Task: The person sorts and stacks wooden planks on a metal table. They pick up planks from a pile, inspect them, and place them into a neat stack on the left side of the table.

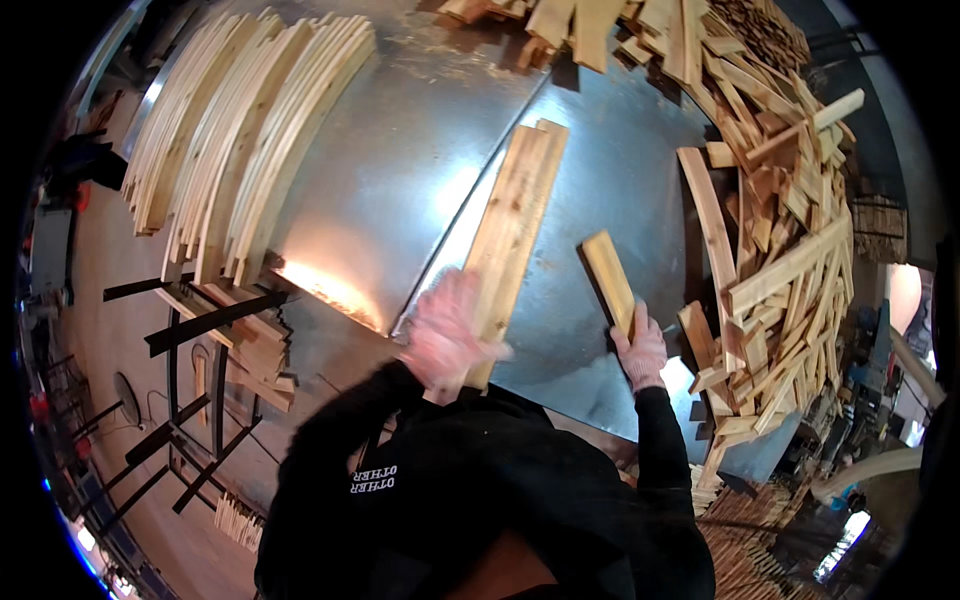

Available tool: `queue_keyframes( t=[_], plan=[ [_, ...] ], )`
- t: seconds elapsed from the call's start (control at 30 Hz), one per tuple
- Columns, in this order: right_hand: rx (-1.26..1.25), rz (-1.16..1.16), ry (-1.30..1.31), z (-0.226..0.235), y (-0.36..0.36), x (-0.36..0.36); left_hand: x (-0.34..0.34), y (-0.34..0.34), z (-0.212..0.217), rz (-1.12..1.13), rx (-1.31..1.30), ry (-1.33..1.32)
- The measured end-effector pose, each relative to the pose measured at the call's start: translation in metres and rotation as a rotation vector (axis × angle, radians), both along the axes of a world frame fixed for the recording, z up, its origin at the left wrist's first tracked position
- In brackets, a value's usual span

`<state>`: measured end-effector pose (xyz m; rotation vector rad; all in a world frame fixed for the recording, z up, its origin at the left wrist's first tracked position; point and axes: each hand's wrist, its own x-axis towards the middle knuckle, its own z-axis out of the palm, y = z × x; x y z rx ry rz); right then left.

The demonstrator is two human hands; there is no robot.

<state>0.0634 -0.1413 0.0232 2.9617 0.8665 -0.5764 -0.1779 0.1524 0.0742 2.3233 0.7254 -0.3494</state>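
Two long, narrow wooden boards lie side by side on the metal table, pointing away from me, their far ends slightly uneven. My left hand is over the left edge of their near end. Motion smears its fingers, so whether it grips the boards is unclear. To the right, my right hand is closed round the near end of a short wooden board. That piece points away and to the left, with a dark shadow or reflection along its left side.
A big heap of loose wood offcuts curves along the table's right side, with more pieces at the far edge. Long boards are stacked at the left, above a black metal stand. A seam runs across the shiny metal table.
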Motion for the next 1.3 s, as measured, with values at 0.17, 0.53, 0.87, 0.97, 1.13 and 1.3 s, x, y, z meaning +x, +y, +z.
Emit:
queue_keyframes(
  t=[0.17,0.53,0.87,0.97,1.13,1.3],
  plan=[
    [0.524,-0.339,0.314,-0.018,0.033,0.056,0.038,-0.051,-0.039,0.125,0.155,0.066],
    [0.841,-0.611,0.629,-0.055,0.041,0.015,0.048,-0.050,-0.030,0.555,-0.731,-0.335],
    [0.306,-0.189,0.099,-0.013,0.135,-0.012,0.053,-0.025,-0.036,0.418,0.082,0.109],
    [0.315,-0.177,0.231,-0.022,0.142,0.001,0.033,-0.006,-0.038,0.259,0.378,-0.370],
    [0.379,0.081,-0.009,0.044,0.141,-0.004,0.085,0.051,0.079,-0.238,0.834,-0.628],
    [0.608,0.747,-0.492,0.115,0.194,0.004,0.066,0.109,0.119,-0.452,0.675,-0.077]
  ],
)
